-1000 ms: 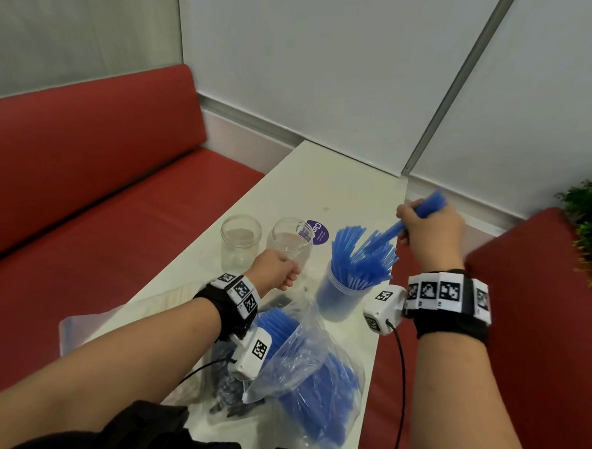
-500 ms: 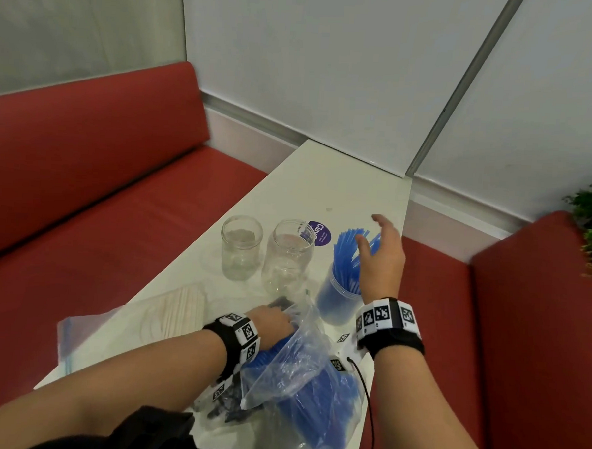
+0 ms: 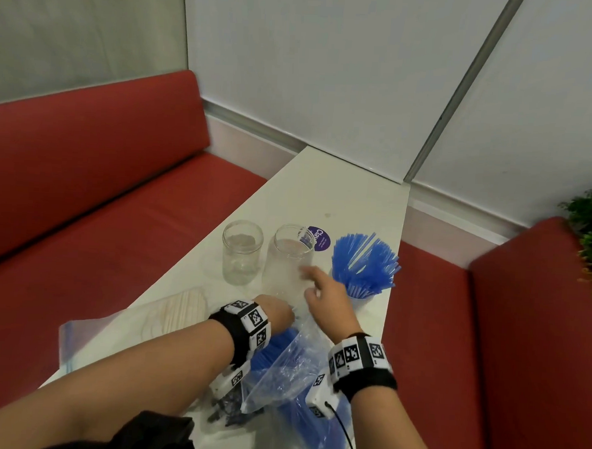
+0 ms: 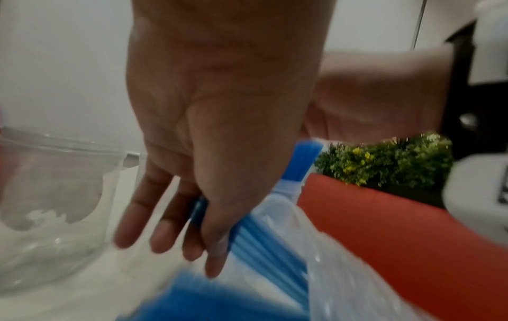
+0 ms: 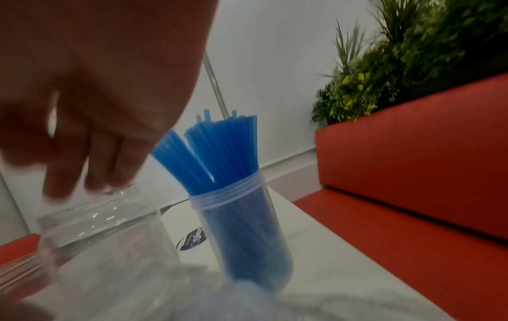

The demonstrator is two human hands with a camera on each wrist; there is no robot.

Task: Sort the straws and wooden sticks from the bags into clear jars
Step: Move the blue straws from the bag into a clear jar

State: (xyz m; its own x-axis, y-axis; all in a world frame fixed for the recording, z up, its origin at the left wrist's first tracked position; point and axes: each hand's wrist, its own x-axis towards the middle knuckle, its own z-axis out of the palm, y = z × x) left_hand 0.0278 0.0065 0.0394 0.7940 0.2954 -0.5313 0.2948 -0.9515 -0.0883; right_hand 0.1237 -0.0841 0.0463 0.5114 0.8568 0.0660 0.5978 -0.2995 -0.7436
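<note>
- L hand (image 3: 276, 314): at mouth of the clear straw bag (image 3: 290, 371), desk centre-front. Wrist view shows fingers (image 4: 162, 217) nearly straight, thumb pressed onto blue straws in bag (image 4: 264, 243). Grip: loose, thumb on the straws; a full pinch not confirmed.
- Vs 0.5 s ago: L hand sits at about the same spot on the bag; little change.
- R hand (image 3: 328, 294): fingers spread and relaxed, grip wide, holding nothing. Fingertips at wall of the taller clear jar (image 3: 291, 262); contact cannot be told, blur.
- Vs 0.5 s ago: R hand was over the straw jar at 1 o'clock; now lower and toward 11 o'clock, by the taller jar. 1.0 s ago it held a straw bundle above that jar; bundle now released.
- Straw jar (image 5: 241, 228): upright, at 1 o'clock of R hand, packed w/ blue straws (image 3: 366, 262) fanning out at top.
- Shorter clear jar (image 3: 242, 252): upright, at 9 o'clock of the taller jar, apart from it.
- Wooden sticks (image 3: 180, 309): in a 2nd flat bag, 9 o'clock of L hand, untouched.
- Purple sticker (image 3: 321, 239) on desk (image 3: 341, 192), behind the jars.
</note>
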